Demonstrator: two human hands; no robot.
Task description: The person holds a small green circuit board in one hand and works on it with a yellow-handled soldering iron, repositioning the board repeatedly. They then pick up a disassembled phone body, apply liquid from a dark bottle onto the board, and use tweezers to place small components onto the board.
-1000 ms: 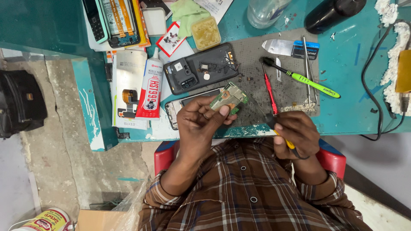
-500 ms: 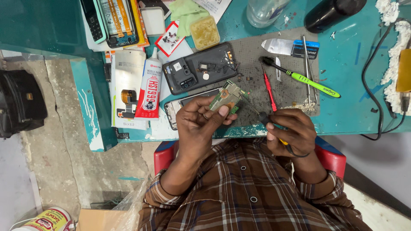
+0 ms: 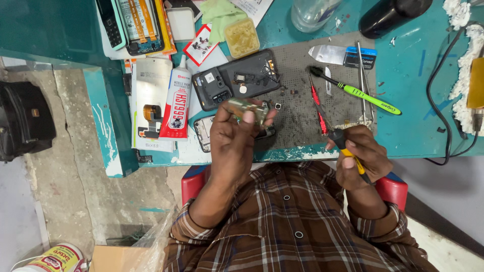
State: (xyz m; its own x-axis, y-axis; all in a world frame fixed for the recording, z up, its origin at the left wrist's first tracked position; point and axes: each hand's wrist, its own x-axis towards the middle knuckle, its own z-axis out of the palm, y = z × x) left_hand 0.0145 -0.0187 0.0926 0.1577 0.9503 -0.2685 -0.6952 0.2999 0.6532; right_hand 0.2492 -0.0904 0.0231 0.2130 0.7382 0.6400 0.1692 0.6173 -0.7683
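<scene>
Head view shows us our left hand [image 3: 237, 136] raised just above the near edge of the teal tabletop [image 3: 418, 100], fingers pinched on a small circuit board [image 3: 247, 108] held up at the fingertips. Our right hand [image 3: 360, 156] sits at the same near edge, further right, fingers wrapped around a yellow-and-black screwdriver [image 3: 348, 148] whose shaft points back toward the grey work mat [image 3: 302, 75].

On that mat, just beyond the board, lies an opened black phone back [image 3: 242, 80] with its insides showing. Under our left hand we see part of a second phone frame [image 3: 204, 132], mostly hidden. To the right on the mat lie a red screwdriver [image 3: 315, 98], a green toothbrush [image 3: 360, 93] and metal tweezers [image 3: 362, 75]. Near the left edge of the tabletop rests a white-and-red glue tube [image 3: 179, 103] beside a flat white phone part [image 3: 151, 95]. Toward the far edge sit a small tub of yellowish paste [image 3: 241, 36], a clear glass jar [image 3: 312, 12] and a black bottle [image 3: 393, 15]. A black cable [image 3: 433, 100] loops near the right edge.
</scene>
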